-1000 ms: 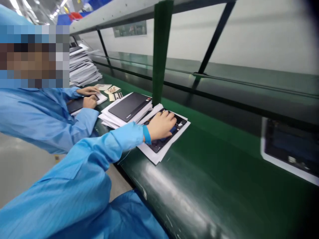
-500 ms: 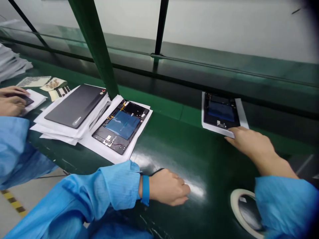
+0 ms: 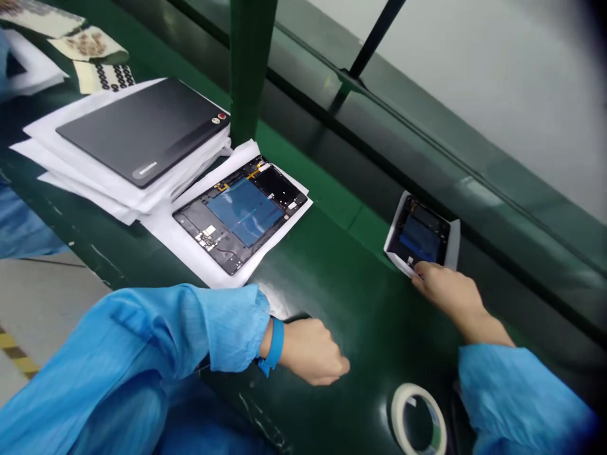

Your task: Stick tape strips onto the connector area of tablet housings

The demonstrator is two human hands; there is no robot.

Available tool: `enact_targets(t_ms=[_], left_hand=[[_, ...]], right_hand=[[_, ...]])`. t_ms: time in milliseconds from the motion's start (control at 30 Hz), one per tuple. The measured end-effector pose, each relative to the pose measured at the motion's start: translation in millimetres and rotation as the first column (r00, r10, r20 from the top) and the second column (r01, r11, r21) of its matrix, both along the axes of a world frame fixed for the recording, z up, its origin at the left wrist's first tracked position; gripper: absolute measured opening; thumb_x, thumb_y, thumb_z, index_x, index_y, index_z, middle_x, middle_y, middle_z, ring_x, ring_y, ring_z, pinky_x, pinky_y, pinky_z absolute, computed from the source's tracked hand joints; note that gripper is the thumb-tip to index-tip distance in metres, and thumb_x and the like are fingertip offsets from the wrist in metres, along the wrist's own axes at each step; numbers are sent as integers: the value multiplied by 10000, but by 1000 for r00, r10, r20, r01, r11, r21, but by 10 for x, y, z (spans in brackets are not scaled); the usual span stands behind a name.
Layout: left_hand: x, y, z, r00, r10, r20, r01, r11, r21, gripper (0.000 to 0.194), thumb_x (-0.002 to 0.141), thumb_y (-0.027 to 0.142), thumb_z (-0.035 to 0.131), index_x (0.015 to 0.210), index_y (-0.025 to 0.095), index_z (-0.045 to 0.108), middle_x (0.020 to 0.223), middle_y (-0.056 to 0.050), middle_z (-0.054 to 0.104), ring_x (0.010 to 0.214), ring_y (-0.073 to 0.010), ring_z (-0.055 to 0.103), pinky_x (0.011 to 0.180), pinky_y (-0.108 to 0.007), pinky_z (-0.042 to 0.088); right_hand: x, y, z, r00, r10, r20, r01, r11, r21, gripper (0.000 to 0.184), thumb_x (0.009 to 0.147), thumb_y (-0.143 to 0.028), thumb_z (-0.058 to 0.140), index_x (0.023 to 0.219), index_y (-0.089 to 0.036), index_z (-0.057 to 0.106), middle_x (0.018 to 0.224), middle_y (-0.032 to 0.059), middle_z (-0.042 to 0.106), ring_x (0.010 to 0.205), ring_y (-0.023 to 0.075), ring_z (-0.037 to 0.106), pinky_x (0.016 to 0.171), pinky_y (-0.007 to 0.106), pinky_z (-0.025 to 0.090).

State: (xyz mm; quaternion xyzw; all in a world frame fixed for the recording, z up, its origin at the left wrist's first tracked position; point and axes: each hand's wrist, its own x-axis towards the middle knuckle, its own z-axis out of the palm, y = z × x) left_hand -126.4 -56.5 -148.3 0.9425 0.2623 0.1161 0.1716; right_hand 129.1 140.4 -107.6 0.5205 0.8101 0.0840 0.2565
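My right hand (image 3: 443,289) reaches out to the right and pinches the near edge of an opened tablet (image 3: 421,239) lying on a white sheet on the green bench (image 3: 332,278). Its blue battery faces up. My left hand (image 3: 310,351) rests on the bench near the front edge, fingers curled in a loose fist with nothing seen in it. A second opened tablet (image 3: 241,212) with a blue battery lies on white paper to the left of centre. Beside it a closed dark tablet (image 3: 142,129) tops a stack of white sheets.
A roll of white tape (image 3: 418,418) lies at the bench's front edge by my right sleeve. A green post (image 3: 249,63) rises behind the tablets. Sticker sheets (image 3: 95,60) lie at the far left. A rail and a grey wall run along the back.
My right hand has closed onto the edge of the right tablet's sheet, which sits slightly turned. My left hand stays curled on the bench. The view has swung right, and the co-worker's hands are out of sight.
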Motion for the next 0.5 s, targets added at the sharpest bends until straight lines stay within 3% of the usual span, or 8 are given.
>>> enact_targets(t_ms=[100,267,367,400,467,500], left_hand=[[7,-6,0,1000,11,-9,-11,1000,4,194,847,355,669,744,207,599,607,6,680,533,-195,658,387,-283,370],[-7,13,28,999,35,5,-35,998,42,221,842,384,678,738,208,594,601,20,664,523,-173,631,383,-277,328],[-72,24,170,988,-106,110,99,993,67,308,902,392,612,662,205,564,586,30,629,491,-113,568,406,-264,299],[-106,24,233,969,-175,173,163,983,84,337,932,374,567,642,202,558,576,37,607,469,-93,529,417,-259,293],[-191,25,349,915,-294,275,266,954,135,326,952,287,515,642,203,568,562,53,552,438,-70,446,437,-255,279],[-236,28,390,896,-329,299,291,942,165,288,941,249,517,663,207,583,565,57,530,437,-69,417,446,-259,270]], right_hand=[[-148,6,35,999,22,37,-22,1000,11,216,959,-377,538,970,-178,621,904,15,645,687,95,570,621,247,467],[-329,-124,274,999,32,-10,-31,996,80,200,952,-240,457,839,-167,605,834,71,671,616,149,600,527,284,300],[-358,-610,425,989,100,-111,-90,991,96,198,923,-258,490,740,-196,534,680,25,606,558,151,576,527,282,280],[-382,-848,444,965,190,-181,-170,978,121,214,901,-246,513,692,-205,491,605,2,551,513,143,546,521,280,281],[-495,-1375,426,851,402,-337,-356,914,191,215,867,-156,501,672,-218,437,560,-26,482,471,124,495,518,280,304],[-587,-1634,393,822,428,-376,-363,902,232,211,839,-97,471,678,-224,424,570,-24,482,481,131,496,520,287,320]])
